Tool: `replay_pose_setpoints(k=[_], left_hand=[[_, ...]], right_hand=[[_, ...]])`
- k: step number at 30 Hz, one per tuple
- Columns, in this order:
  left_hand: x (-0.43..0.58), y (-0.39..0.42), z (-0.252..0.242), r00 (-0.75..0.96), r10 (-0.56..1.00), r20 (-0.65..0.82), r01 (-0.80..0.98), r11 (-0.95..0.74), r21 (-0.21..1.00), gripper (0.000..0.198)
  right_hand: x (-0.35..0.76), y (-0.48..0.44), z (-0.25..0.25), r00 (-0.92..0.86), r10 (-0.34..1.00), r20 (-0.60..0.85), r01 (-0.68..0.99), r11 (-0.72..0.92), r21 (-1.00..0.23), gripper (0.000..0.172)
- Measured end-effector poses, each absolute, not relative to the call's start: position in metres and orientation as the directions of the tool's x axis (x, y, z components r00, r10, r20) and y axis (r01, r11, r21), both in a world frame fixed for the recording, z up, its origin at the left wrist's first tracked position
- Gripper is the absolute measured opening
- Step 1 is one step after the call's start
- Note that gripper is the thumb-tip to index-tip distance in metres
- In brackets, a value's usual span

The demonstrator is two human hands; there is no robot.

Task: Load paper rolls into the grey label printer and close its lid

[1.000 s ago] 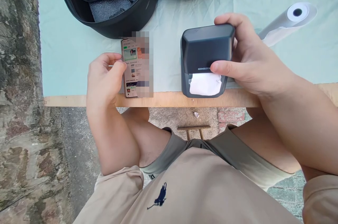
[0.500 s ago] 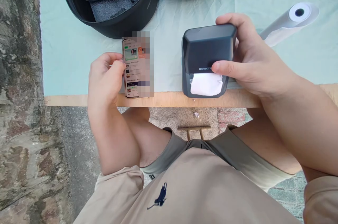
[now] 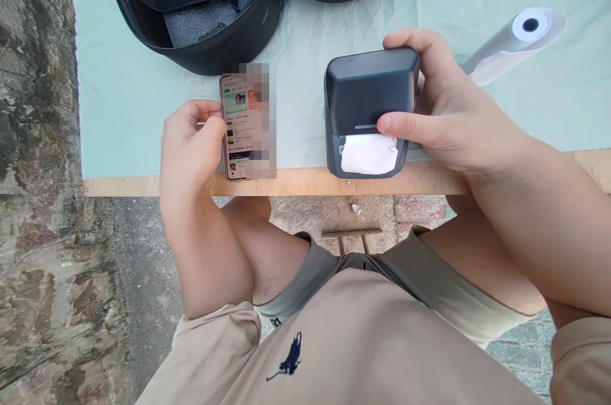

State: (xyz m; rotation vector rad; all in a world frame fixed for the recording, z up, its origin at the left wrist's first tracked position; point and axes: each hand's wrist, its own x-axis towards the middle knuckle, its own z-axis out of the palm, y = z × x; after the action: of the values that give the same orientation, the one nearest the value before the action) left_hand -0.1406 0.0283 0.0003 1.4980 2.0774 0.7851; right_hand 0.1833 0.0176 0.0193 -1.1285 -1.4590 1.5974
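Observation:
A dark label printer (image 3: 370,90) is in my right hand (image 3: 443,102), with the thumb on its front and the fingers round its far right side. White paper (image 3: 369,155) with a torn edge covers the lower front of the printer. My left hand (image 3: 191,141) grips the left edge of a phone (image 3: 238,131) between thumb and fingers. The phone's screen is lit and faces up; its right part is blurred out by blocks. Both things are near the table's front edge.
An open black case (image 3: 229,42) with grey foam and a strap lies at the back left. Behind my right hand a roll of white paper (image 3: 506,42) lies slanted on the pale green cloth (image 3: 305,74). A wooden edge (image 3: 296,182) runs along the front.
The printer and my right hand appear slightly further left. The case, the phone and the paper roll also sit a little differently in view, as the camera has shifted slightly. Both grips are the same.

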Motion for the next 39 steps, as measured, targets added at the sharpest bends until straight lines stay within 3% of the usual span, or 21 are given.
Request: replay_pose_setpoints(k=[3,39], left_hand=[[-0.138,0.028,0.004,-0.367,0.926,-0.089,0.603,0.309,0.736,0.04],[-0.13,0.024,0.013,-0.325,0.942,-0.087,0.662,0.292,0.691,0.046]], right_hand=[[0.184,0.018,0.019,-0.391,0.91,-0.139,0.059,-0.126,-0.99,0.068],[0.184,0.018,0.017,-0.393,0.911,-0.128,0.055,-0.116,-0.992,0.068]])
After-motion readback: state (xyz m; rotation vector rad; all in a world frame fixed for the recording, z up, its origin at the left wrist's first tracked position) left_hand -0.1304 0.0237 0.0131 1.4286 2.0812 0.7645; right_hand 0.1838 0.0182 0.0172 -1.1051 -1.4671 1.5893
